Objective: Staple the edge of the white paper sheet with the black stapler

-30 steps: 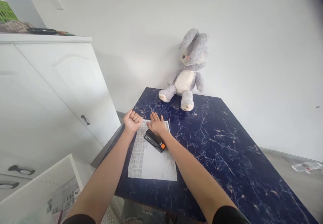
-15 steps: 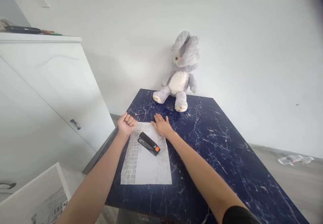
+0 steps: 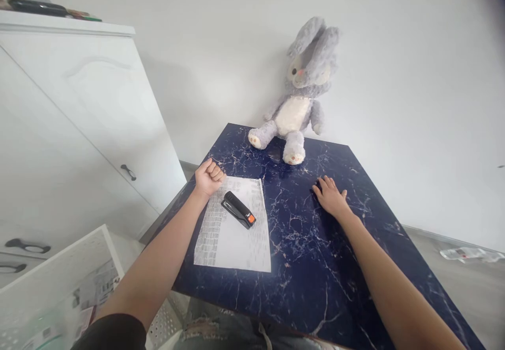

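My left hand (image 3: 210, 178) is curled into a fist at the far left corner of a printed sheet of paper (image 3: 232, 252). Its palm side is hidden, so I cannot tell what it holds, if anything. A black stapler (image 3: 239, 209) with an orange patch at its near end lies slantwise on the paper, touched by neither hand. To the right, apart from the sheet, my right hand (image 3: 331, 196) lies palm down on the dark blue marbled table (image 3: 307, 245), fingers spread and holding nothing.
A grey plush rabbit (image 3: 294, 113) sits at the table's back edge against the wall. White cabinets (image 3: 87, 113) stand on the left. Below them is a white bin (image 3: 108, 250) with packets inside. Clear plastic packaging (image 3: 469, 255) lies on the floor at right.
My right hand has left the paper's far right corner and moved right onto the bare tabletop. The left fist stays by the paper's corner. The view has shifted somewhat.
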Demonstrator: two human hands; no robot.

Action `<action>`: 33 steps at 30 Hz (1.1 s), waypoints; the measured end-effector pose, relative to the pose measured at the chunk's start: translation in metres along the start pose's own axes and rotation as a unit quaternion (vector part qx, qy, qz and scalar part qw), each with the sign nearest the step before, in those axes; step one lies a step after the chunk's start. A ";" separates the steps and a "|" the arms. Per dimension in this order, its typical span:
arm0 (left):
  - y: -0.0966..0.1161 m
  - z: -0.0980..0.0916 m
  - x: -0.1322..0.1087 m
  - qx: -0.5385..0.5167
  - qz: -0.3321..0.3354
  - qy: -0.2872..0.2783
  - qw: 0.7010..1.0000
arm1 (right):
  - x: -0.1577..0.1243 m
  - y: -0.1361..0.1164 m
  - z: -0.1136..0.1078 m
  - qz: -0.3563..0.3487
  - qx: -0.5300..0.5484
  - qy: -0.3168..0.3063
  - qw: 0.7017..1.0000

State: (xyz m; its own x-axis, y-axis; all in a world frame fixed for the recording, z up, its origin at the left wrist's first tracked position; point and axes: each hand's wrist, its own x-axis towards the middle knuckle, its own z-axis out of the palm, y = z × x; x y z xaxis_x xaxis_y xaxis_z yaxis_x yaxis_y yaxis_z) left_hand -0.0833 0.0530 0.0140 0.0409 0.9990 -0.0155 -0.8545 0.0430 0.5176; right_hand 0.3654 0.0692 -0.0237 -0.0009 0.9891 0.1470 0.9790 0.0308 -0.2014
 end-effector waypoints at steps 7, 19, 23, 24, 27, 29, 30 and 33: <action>0.001 -0.004 0.001 0.010 0.002 -0.024 1.000 | -0.050 -0.161 -0.018 -0.213 0.247 0.083 0.942; 0.002 -0.004 0.000 0.030 -0.021 -0.035 0.999 | -0.092 -0.242 -0.002 -0.232 0.299 -0.131 0.916; -0.007 0.006 -0.002 0.057 -0.054 -0.049 0.996 | -0.097 -0.199 -0.011 -0.219 0.298 -0.145 0.918; -0.015 0.011 -0.004 0.070 -0.066 -0.058 0.994 | -0.098 -0.188 -0.013 -0.212 0.303 -0.141 0.918; -0.050 0.029 -0.015 0.124 -0.070 -0.070 0.987 | -0.100 -0.161 -0.018 -0.163 0.320 -0.122 0.925; -0.077 0.039 -0.025 0.167 -0.043 -0.044 0.984 | -0.098 -0.149 -0.023 -0.150 0.359 -0.134 0.911; -0.090 0.042 -0.029 0.184 -0.037 -0.026 0.982 | -0.096 -0.144 -0.027 -0.157 0.391 -0.158 0.893; -0.113 0.045 -0.037 0.213 -0.033 0.017 0.976 | -0.091 -0.130 -0.042 -0.195 0.489 -0.253 0.812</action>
State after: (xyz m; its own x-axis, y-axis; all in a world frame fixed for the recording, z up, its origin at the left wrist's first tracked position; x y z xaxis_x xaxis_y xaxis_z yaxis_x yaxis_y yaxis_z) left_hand 0.0349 0.0107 -0.0057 0.0657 0.9942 -0.0847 -0.5576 0.1070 0.8232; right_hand 0.2468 -0.0304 0.0294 -0.5976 0.8016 0.0186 0.2544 0.2115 -0.9437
